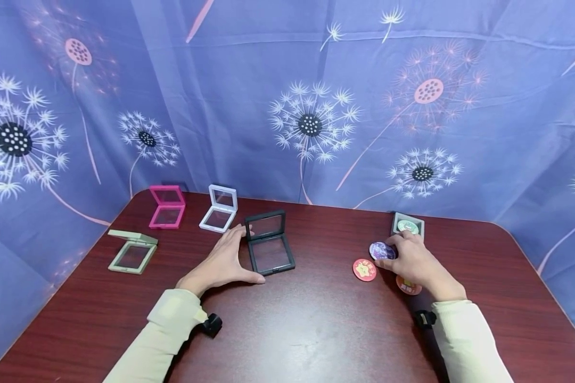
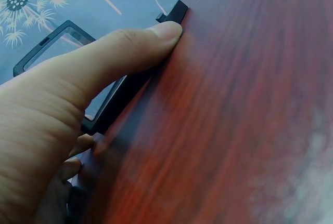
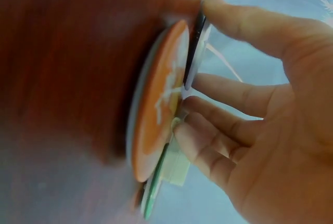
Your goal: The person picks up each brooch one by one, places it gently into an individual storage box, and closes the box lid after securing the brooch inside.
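Note:
A black hinged display frame point(image 1: 271, 254) stands with its lid raised in the middle of the table. My left hand point(image 1: 222, 261) spans its left side, fingers behind near the hinge and thumb at the front corner. In the left wrist view, the thumb point(image 2: 132, 44) touches the black frame's edge. Farther right, my right hand point(image 1: 414, 258) pinches a round purple badge point(image 1: 381, 250) at its edge between thumb and fingers. An orange-red badge point(image 1: 409, 287) lies partly hidden under this hand; in the right wrist view, the orange badge point(image 3: 158, 104) shows edge-on.
A red star badge point(image 1: 364, 270) lies left of the right hand. Behind it, a grey box point(image 1: 420, 227) holds a green badge point(image 1: 407, 227). At the left stand raised-lid frames: pink point(image 1: 166, 215), white point(image 1: 218, 218) and green point(image 1: 133, 257). A curtain point(image 1: 249, 106) hangs behind the table.

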`<state>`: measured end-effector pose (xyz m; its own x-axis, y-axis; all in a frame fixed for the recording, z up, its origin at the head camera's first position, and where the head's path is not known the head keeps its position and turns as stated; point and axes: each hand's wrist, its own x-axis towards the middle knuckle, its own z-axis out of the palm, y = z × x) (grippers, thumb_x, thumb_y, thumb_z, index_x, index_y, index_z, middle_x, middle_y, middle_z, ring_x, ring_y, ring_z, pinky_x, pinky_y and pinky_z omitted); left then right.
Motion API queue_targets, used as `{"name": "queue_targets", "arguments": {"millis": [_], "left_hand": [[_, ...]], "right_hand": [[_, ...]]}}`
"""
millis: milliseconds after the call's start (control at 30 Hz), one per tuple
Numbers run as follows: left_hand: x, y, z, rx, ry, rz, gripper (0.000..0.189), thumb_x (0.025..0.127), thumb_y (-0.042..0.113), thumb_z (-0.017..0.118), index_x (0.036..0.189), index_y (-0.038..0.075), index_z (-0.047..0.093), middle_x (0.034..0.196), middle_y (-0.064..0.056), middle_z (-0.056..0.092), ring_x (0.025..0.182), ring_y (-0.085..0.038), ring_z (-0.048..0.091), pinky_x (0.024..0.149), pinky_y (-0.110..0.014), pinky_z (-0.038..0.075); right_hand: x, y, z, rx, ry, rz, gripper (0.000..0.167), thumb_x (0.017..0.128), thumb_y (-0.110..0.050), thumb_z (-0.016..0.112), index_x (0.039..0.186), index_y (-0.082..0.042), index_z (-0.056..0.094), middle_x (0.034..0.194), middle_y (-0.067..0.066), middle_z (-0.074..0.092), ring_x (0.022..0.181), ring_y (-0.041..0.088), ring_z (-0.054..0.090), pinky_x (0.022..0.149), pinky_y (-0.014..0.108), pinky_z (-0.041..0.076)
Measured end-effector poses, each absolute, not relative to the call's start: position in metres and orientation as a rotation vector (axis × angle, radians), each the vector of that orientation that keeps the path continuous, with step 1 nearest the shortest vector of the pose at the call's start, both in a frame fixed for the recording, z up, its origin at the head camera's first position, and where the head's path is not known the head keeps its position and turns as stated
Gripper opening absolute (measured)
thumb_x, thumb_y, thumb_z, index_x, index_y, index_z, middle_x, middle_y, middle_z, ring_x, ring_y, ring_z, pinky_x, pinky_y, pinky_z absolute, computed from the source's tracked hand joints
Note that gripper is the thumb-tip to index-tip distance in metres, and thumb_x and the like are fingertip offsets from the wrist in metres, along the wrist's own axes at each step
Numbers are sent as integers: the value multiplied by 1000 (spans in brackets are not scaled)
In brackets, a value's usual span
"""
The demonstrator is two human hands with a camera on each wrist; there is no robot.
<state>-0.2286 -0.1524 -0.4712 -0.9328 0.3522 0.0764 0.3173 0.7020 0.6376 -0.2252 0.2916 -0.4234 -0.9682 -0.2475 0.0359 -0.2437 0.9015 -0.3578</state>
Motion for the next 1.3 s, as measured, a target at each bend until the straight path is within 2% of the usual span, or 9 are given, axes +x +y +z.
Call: {"name": "queue_targets", "arguments": {"millis": [367, 600, 733, 933, 1300], "left_hand": [[-229, -152, -470, 565, 2855, 1062, 113, 64, 60, 97, 149, 4, 49, 168, -26, 30, 157, -42, 25, 124, -63, 23], [-229, -152, -470, 549, 2854, 1059, 113, 63, 59, 97, 150, 4, 49, 168, -26, 29, 157, -42, 24, 124, -63, 23], [-228, -152, -470, 552, 2857, 1063, 112, 63, 58, 98, 149, 4, 49, 168, -27, 29, 157, -42, 24, 124, -63, 23], [-228, -151, -472, 563, 2861, 1071, 112, 63, 57, 98, 148, 3, 50, 167, -28, 31, 156, -43, 25, 124, -63, 22], [-228, -152, -473, 553, 2851, 1064, 114, 63, 60, 97, 149, 3, 48, 168, -26, 29, 157, -42, 23, 125, -62, 20]], "right_hand": [[-229, 297, -426, -344, 3016, -675, 54, 78, -24, 91, 110, 12, 64, 113, 27, 55, 111, 49, 47, 93, 60, 48], [-230, 292, -418, -380, 3038, -704, 53, 79, -25, 91, 108, 10, 63, 108, 25, 56, 107, 44, 47, 89, 55, 47], [-229, 280, -409, -455, 3061, -745, 49, 79, -24, 90, 107, 7, 64, 107, 21, 58, 103, 39, 50, 86, 51, 47], [-224, 255, -397, -567, 3057, -787, 49, 76, -22, 91, 106, 6, 65, 114, 22, 58, 105, 39, 53, 88, 52, 48], [-226, 215, -399, -662, 3032, -789, 44, 75, -20, 91, 104, 2, 65, 109, 14, 55, 105, 35, 47, 83, 44, 47]]}}
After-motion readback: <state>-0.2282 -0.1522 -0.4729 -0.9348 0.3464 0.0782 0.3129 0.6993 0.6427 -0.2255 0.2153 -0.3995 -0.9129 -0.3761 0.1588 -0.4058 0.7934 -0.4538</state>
